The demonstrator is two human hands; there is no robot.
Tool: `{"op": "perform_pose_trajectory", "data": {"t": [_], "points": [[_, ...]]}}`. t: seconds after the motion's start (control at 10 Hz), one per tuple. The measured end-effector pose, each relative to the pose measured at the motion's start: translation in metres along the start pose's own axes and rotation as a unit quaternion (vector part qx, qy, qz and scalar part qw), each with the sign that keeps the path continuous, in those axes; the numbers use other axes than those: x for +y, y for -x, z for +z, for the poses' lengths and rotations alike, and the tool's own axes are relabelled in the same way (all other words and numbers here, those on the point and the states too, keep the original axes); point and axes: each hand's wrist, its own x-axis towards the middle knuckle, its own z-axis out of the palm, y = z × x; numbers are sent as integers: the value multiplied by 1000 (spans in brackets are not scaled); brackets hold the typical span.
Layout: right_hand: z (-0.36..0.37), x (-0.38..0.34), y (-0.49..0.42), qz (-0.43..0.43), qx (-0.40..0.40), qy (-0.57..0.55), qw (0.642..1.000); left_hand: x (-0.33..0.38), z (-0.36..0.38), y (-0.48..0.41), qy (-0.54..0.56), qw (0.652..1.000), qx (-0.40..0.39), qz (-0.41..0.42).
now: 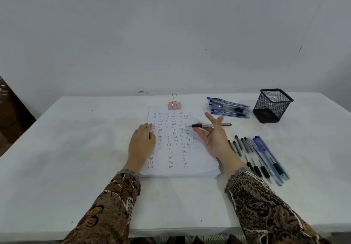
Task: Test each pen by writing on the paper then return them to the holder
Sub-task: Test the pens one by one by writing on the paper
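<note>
A clipped stack of white paper [178, 160], covered with rows of the handwritten word "Test", lies at the table's middle. My left hand [141, 144] rests flat on the paper's left edge, fingers straight. My right hand [212, 135] hovers palm-up over the paper's right side. Its thumb pins a clear pen with a black grip [201, 125] across loosely spread fingers, and the pen lies level with its tip pointing left. The black mesh pen holder [271, 106] stands at the back right, and I see no pens in it.
A pile of blue pens [228, 107] lies between the paper and the holder. A row of several black and blue pens [260, 158] lies right of the paper, beside my right forearm. A pink binder clip [174, 104] grips the paper's top. The white table [76, 139] ends at a wall.
</note>
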Motion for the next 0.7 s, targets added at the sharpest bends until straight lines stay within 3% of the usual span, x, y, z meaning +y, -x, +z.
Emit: {"op": "perform_pose_trajectory", "data": {"t": [0.2,0.4,0.7], "points": [[-4,5,-1,-79,-37,139,986,1,0,0,3,1000,2,-1],[-9,18,4,-201,36,289,935,1,-1,2,4,1000,3,1],[-2,14,11,-162,36,287,943,4,-1,2,-3,1000,7,-3]]}}
